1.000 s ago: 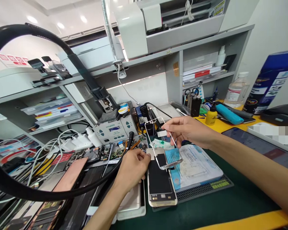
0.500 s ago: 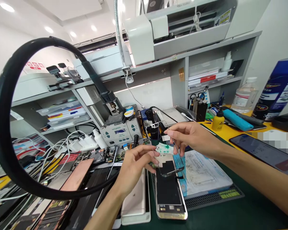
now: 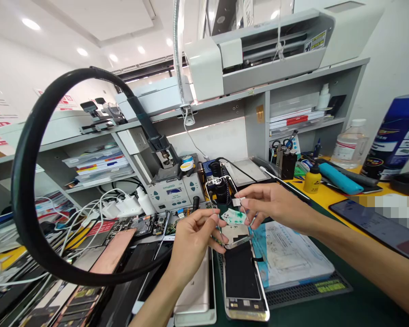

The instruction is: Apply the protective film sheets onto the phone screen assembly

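Observation:
A thin rectangular phone frame (image 3: pixel 239 242) is held up between both hands, tilted, with its open middle showing the things behind it. My left hand (image 3: pixel 197 236) pinches its left long side. Thumb and fingers of my right hand (image 3: pixel 271 205) close on its right long side, beside a small white tab (image 3: pixel 237 202). Below the hands lies an opened phone screen assembly (image 3: pixel 241 274) with a black back and pale border. A white cloth with green stains (image 3: pixel 234 217) sits just behind it. To the left, near my left wrist, rests a gold phone back (image 3: pixel 195 290).
A thick black hose (image 3: pixel 23 181) loops across the left side. Many phone parts (image 3: pixel 116 245) and white cables cover the left bench. A printed box (image 3: pixel 289 254) lies right of the screen. A yellow bottle (image 3: pixel 312 180) and a dark phone (image 3: pixel 371 222) are farther right.
The phone frame has tilted, so its near edge now sits higher over the screen assembly and looks lighter. Both hands keep their hold. The whole view has shifted slightly.

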### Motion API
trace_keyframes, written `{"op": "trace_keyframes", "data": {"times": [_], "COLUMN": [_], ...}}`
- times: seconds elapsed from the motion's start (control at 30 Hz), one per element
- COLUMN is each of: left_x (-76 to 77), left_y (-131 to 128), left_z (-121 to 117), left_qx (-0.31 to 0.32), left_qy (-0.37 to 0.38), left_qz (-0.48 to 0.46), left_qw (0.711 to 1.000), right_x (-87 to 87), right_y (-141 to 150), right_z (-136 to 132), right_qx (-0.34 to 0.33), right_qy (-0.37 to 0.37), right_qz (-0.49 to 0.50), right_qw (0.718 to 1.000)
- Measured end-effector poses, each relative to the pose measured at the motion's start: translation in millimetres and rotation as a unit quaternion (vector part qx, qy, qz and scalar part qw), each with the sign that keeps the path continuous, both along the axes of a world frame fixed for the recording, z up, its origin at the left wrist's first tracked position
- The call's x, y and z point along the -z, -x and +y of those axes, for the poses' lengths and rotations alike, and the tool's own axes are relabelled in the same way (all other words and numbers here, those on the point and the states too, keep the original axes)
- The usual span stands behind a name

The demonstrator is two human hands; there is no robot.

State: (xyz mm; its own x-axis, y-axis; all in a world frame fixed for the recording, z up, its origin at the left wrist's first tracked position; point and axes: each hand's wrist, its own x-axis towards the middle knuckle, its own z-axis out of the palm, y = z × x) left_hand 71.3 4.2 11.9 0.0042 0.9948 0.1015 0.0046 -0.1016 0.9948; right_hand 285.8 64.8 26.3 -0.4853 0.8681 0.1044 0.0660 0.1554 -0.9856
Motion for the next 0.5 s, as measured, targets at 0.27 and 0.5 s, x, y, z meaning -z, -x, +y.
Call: {"op": "trace_keyframes", "data": {"times": [0.27, 0.5], "left_x": [0.4, 2.4], "left_y": [-2.5, -1.8], "left_z": [-3.0, -2.5], "left_qx": [-0.018, -0.040], "left_qy": [-0.016, -0.056], "left_qz": [0.015, 0.021], "left_qw": [1.000, 0.997], "right_x": [-0.7, -3.7], "right_y": [2.3, 1.5], "right_z": [-2.3, -4.3], "right_qx": [0.013, 0.008], "right_qy": [-0.037, -0.048], "right_qz": [-0.038, -0.027], "right_qw": [0.999, 0.998]}}
